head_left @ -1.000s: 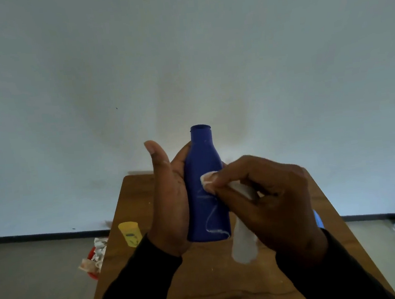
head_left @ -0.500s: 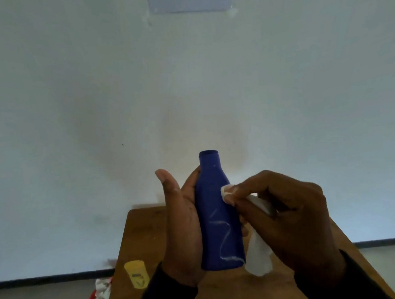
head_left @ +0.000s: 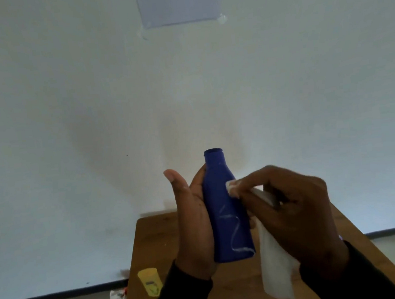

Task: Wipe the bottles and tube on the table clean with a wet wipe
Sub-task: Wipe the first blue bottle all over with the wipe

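While the left hand [head_left: 194, 224] grips the blue bottle [head_left: 224, 209] upright to steady it, the right hand [head_left: 292, 212] pinches the wipe [head_left: 273, 262] against its shoulder.

Pale wall [head_left: 67, 113] (grey sheet [head_left: 177, 3] taped high), dark skirting [head_left: 49, 297], wooden table [head_left: 152, 245], dim light.

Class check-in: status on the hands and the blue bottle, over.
Left hand holds blue bottle upright. Right hand pinches wet wipe against it. Nothing obstructing.
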Demonstrator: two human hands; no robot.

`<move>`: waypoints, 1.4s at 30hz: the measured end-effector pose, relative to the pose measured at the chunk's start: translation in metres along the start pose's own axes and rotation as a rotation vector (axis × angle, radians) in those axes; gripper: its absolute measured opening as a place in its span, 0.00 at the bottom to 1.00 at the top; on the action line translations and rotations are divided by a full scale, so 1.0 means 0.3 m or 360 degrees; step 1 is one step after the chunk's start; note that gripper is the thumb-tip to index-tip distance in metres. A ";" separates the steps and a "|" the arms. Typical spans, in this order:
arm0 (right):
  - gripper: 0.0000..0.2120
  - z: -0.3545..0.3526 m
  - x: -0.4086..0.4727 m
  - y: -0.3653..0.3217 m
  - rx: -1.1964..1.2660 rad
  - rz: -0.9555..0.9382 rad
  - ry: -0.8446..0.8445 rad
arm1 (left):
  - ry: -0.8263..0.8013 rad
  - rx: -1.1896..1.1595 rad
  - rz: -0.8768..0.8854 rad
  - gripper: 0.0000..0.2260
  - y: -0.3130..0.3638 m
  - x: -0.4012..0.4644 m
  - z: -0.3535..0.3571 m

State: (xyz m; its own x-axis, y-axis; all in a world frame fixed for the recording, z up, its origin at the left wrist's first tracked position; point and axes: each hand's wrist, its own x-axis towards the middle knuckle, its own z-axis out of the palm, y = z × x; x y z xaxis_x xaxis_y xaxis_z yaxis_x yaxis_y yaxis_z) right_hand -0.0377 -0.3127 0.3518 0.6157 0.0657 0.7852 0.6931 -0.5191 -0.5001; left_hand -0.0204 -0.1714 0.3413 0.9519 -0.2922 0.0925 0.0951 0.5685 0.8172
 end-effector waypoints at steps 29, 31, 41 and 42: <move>0.04 0.020 -0.030 -0.014 -0.0168 -0.0114 -0.0143 | 0.0047 0.0097 -0.0035 0.41 -0.071 -0.064 -0.006; 0.04 0.005 -0.016 0.012 -0.0260 -0.0064 -0.0048 | 0.0028 0.0068 -0.0011 0.40 -0.071 -0.064 -0.010; 0.05 0.009 0.011 -0.006 -0.0213 -0.0066 0.0027 | 0.0020 0.0224 0.0090 0.39 -0.109 -0.087 0.002; 0.05 0.007 0.016 0.009 -0.0238 -0.0032 0.0088 | 0.0029 0.0227 0.0077 0.39 -0.111 -0.088 -0.003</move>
State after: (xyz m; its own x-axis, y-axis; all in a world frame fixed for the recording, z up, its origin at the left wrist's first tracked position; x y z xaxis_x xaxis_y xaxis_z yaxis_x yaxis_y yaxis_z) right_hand -0.0320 -0.3119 0.3535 0.5779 0.0327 0.8154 0.6392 -0.6393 -0.4274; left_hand -0.0484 -0.1819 0.3111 0.9597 -0.2521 0.1245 0.0077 0.4660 0.8847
